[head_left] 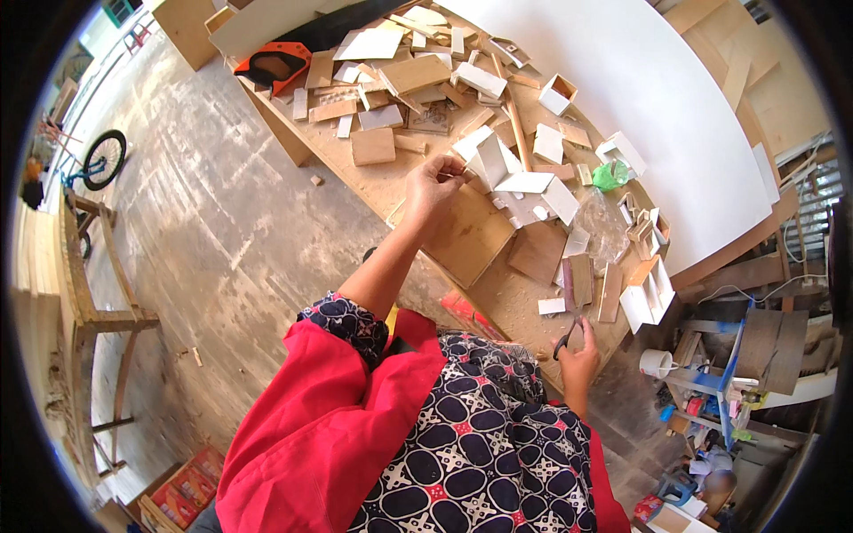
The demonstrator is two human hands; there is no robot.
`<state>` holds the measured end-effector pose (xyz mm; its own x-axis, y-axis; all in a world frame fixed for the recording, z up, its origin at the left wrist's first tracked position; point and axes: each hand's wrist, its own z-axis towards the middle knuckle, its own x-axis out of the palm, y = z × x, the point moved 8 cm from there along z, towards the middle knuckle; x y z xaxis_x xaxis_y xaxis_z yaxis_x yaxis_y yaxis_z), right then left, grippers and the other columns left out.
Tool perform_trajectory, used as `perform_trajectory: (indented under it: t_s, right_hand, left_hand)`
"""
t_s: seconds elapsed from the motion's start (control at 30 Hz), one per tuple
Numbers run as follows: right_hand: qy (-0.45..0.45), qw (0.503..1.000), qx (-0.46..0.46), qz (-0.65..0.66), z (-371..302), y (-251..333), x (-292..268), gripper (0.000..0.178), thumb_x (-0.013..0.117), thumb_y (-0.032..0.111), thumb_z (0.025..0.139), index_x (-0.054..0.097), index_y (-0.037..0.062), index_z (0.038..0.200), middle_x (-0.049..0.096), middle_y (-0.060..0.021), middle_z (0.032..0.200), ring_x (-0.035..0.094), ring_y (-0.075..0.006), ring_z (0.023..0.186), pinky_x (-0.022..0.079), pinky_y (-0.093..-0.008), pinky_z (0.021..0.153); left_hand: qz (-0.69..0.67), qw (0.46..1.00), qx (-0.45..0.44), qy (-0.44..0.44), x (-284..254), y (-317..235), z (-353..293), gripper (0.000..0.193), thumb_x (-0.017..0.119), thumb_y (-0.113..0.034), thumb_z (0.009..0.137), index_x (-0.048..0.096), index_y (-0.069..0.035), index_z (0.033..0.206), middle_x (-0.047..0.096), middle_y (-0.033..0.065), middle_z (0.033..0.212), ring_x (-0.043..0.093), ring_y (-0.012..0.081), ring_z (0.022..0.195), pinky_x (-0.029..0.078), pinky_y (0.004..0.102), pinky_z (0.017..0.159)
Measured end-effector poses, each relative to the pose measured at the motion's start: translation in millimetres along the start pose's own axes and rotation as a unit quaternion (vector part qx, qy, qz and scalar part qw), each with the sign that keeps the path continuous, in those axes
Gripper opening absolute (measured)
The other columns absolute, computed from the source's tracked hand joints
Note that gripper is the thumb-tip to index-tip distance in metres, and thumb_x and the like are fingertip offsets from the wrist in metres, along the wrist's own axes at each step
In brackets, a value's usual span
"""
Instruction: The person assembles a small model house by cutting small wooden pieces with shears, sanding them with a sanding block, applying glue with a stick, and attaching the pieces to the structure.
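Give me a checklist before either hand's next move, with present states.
1. Black looped tool, apparently scissors, held in the right hand: ok.
2. Left hand holding something: cannot tell; its fingertips overlap a white angled panel in view.
3. Brown wooden tabletop uncluttered: not ok; loose wooden offcuts cover much of it.
4. Orange-and-black object away from both hands: ok; at the far left corner.
5. White divided box fully supported: cannot tell; it sits at the tabletop's right edge.
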<state>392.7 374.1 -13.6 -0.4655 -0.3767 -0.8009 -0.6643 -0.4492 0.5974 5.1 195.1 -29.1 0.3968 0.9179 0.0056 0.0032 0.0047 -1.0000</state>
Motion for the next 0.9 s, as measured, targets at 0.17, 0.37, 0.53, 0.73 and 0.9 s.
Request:
perform_trajectory:
  t_s: [0.17,0.37,0.53,0.73,0.9]
  right_hand:
    - [-0.017,1.000,-0.025,0.001,-2.9,6.5,-8.4,0.071,0.077,0.012,0.064,0.048,0.0026,0.129,0.058,-0.0238,0.118,0.055,-0.0360,0.111,0.043,-0.0392,0.093]
    - [-0.023,1.000,-0.019,-0.002,-4.4,-4.2,-7.8,0.069,0.076,0.012,0.065,0.049,0.0027,0.128,0.057,-0.0248,0.118,0.055,-0.0380,0.110,0.043,-0.0406,0.092]
    - [-0.035,0.997,-0.060,-0.028,-3.0,-2.9,-9.1,0.061,0.074,0.015,0.065,0.053,0.0024,0.121,0.060,-0.0228,0.110,0.057,-0.0389,0.101,0.044,-0.0424,0.087]
    - [-0.044,0.993,-0.074,-0.075,-2.4,-2.8,-12.4,0.055,0.072,0.017,0.064,0.057,0.0023,0.115,0.062,-0.0185,0.099,0.060,-0.0345,0.093,0.047,-0.0415,0.080]
    - [-0.041,0.995,-0.068,-0.057,-2.7,-1.5,-16.7,0.053,0.072,0.017,0.064,0.059,0.0024,0.113,0.063,-0.0155,0.092,0.062,-0.0302,0.085,0.049,-0.0399,0.076]
  left_hand:
    - [-0.010,1.000,-0.007,-0.011,1.5,9.8,3.0,0.014,0.063,0.002,0.079,0.063,0.000,0.093,0.066,0.0038,0.084,0.061,0.0083,0.077,0.050,0.0220,0.071]
    - [-0.017,1.000,0.008,-0.012,1.3,15.2,6.5,0.015,0.062,0.003,0.076,0.063,0.001,0.091,0.066,0.0039,0.081,0.062,0.0102,0.074,0.050,0.0238,0.070]
    - [-0.026,0.999,-0.025,0.018,1.4,6.4,2.0,0.017,0.061,0.003,0.079,0.062,0.001,0.096,0.066,0.0036,0.086,0.061,0.0095,0.078,0.049,0.0213,0.072]
    - [-0.103,0.990,-0.079,0.050,0.0,7.7,0.2,0.017,0.063,-0.001,0.079,0.061,-0.001,0.095,0.065,0.0032,0.083,0.060,0.0086,0.073,0.048,0.0204,0.068]
    - [-0.222,0.957,-0.146,0.115,-4.5,14.6,-3.3,0.014,0.063,-0.003,0.081,0.059,-0.002,0.095,0.063,0.0045,0.083,0.058,0.0098,0.072,0.046,0.0199,0.067]
